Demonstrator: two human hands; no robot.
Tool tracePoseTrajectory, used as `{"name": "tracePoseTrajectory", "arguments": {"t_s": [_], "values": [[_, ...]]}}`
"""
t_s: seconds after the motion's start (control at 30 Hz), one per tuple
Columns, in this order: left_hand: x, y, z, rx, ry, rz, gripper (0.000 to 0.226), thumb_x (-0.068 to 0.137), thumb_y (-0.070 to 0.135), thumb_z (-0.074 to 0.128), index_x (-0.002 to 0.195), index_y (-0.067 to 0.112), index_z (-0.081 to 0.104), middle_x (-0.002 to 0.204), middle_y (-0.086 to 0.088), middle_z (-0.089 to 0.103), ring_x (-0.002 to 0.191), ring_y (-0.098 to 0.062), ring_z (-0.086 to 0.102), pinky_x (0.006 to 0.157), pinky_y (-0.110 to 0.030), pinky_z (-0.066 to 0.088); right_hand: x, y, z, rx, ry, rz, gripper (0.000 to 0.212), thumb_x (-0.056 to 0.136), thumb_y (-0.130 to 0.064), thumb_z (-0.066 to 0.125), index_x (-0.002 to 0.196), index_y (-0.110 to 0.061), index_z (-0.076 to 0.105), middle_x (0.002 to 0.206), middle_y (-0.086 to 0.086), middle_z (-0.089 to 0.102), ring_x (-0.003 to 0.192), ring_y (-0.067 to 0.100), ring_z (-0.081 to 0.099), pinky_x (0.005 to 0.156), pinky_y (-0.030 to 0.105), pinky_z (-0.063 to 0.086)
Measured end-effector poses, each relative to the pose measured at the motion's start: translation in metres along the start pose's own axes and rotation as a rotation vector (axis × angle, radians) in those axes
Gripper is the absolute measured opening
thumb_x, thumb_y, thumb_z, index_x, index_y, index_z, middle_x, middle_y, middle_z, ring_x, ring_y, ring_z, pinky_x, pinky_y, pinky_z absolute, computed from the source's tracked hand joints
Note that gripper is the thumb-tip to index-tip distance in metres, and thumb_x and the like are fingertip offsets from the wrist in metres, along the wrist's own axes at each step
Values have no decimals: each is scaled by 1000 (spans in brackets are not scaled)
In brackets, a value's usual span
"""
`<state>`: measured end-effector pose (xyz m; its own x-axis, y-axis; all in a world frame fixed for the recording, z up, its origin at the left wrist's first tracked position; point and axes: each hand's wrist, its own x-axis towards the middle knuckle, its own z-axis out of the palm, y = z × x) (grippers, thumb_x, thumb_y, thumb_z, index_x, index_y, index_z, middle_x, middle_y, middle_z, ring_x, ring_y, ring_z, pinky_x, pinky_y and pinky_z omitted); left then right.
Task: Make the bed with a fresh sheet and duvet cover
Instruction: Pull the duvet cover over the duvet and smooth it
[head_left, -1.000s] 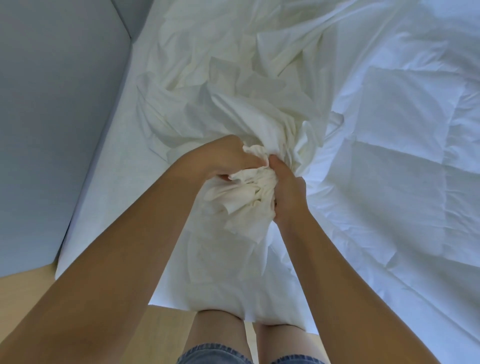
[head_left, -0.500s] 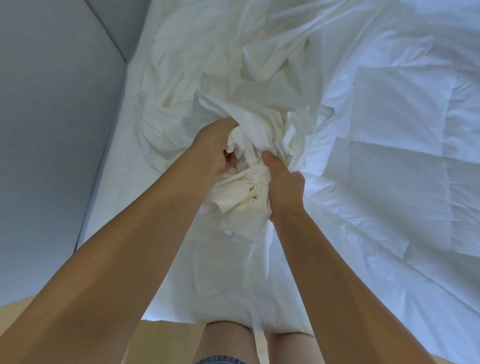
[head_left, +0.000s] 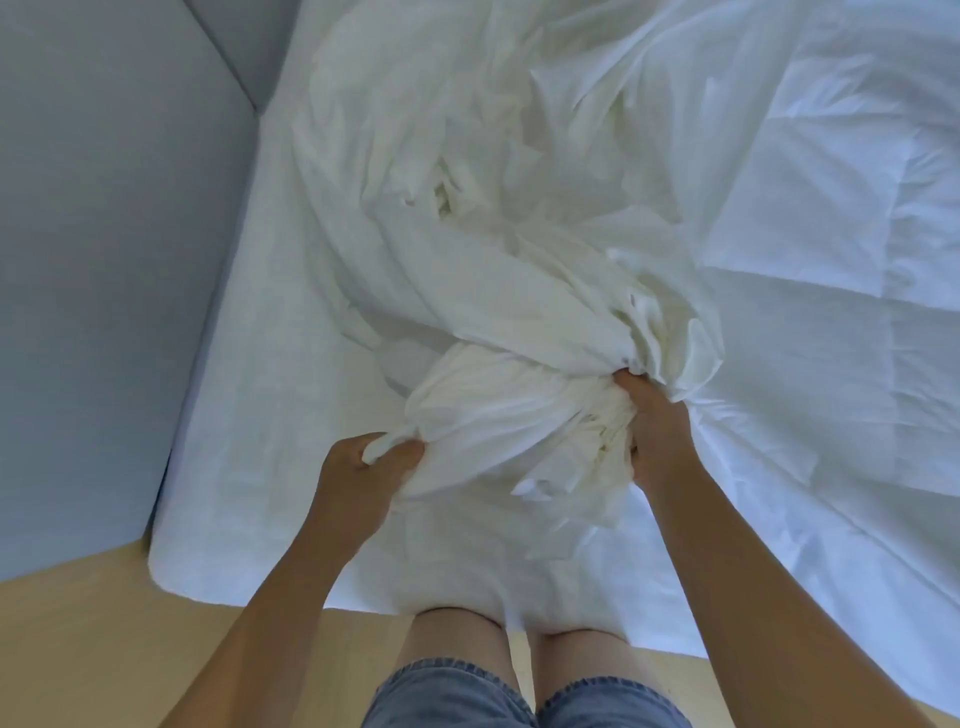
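left hand (head_left: 358, 467) pinches a twisted end of the duvet cover (head_left: 498, 410) between thumb and curled fingers. right hand (head_left: 657, 431) is clenched round a thick gather of the same cloth. the two hands are apart, with a bunched roll of the cover stretched between them. the duvet cover is cream-white and crumpled, and from the hands it runs up and away in long folds across the bed (head_left: 176, 566). under the duvet cover and out to its left lies the sheet (head_left: 249, 426), pale and fairly smooth, reaching the bed's rounded corner. right of the duvet cover lies the quilted duvet (head_left: 831, 270), touching it along the folds. left of the duvet cover, past the sheet, stands a grey-blue wall (head_left: 104, 260). below the duvet cover, bare legs (head_left: 457, 639) stand against the bed's near edge, with denim shorts (head_left: 467, 696) above a light wooden floor (head_left: 78, 649).
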<state>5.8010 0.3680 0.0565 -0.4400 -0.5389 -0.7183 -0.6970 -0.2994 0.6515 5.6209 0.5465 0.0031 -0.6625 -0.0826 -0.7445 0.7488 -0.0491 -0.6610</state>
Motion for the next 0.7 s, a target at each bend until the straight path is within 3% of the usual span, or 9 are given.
{"name": "tracePoseTrajectory", "arguments": {"t_s": [0.07, 0.17, 0.23, 0.37, 0.5, 0.57, 0.63, 0.7], "values": [[12, -6, -1, 250, -68, -11, 55, 57, 54, 64, 75, 3, 66, 66, -6, 56, 65, -19, 48, 57, -29, 34, 4, 4, 2, -32, -105, -2, 26, 81, -5, 68, 103, -19, 65, 101, 3, 71, 93, 22, 69, 78, 39, 55], [47, 20, -4, 548, -188, -20, 40, 69, 41, 74, 93, 10, 68, 92, -6, 64, 81, -23, 58, 62, -29, 42, 13, -2, 4, -62, -174, -13, 32, 79, -3, 69, 107, -17, 63, 102, 3, 70, 90, 20, 69, 69, 33, 56], [68, 49, -1, 664, -205, 13, 47, 71, 37, 77, 107, 9, 65, 102, -5, 62, 90, -23, 58, 69, -30, 44, 16, -2, 4, -56, -187, -3, 29, 79, -2, 68, 104, -17, 63, 98, 2, 71, 83, 16, 71, 62, 28, 56], [86, 81, 30, 584, -292, 25, 51, 78, 41, 71, 120, 17, 56, 115, 1, 57, 99, -19, 53, 82, -31, 40, 15, 1, 5, -57, -208, 3, 29, 78, -1, 69, 101, -17, 63, 98, 2, 71, 83, 16, 71, 63, 30, 57], [91, 85, 68, 505, -233, 197, 74, 76, 43, 74, 136, 16, 41, 124, 7, 49, 102, -10, 44, 85, -27, 34, 18, -2, 4, -107, -253, -28, 33, 76, 0, 71, 103, -17, 64, 101, 3, 71, 90, 20, 70, 71, 33, 57], [88, 82, 81, 507, -219, 232, 71, 70, 47, 77, 129, 18, 49, 117, 11, 53, 104, -9, 51, 87, -29, 41, 18, -2, 9, -207, -299, -51, 34, 75, -5, 75, 105, -16, 66, 100, 3, 72, 93, 21, 69, 77, 34, 57], [87, 78, 96, 472, -177, 268, 47, 70, 42, 75, 106, 14, 64, 101, 3, 66, 96, -16, 61, 84, -35, 51, 16, 0, 18, -248, -266, -53, 39, 72, -16, 81, 108, -17, 66, 102, 1, 72, 94, 18, 70, 81, 33, 57], [77, 82, 103, 449, -108, 297, 24, 76, 30, 71, 85, 9, 65, 82, -3, 66, 83, -20, 62, 70, -32, 48, 12, 0, 29, -185, -133, -52, 34, 69, -23, 83, 99, -19, 67, 98, 1, 72, 91, 19, 69, 83, 35, 56]]}}
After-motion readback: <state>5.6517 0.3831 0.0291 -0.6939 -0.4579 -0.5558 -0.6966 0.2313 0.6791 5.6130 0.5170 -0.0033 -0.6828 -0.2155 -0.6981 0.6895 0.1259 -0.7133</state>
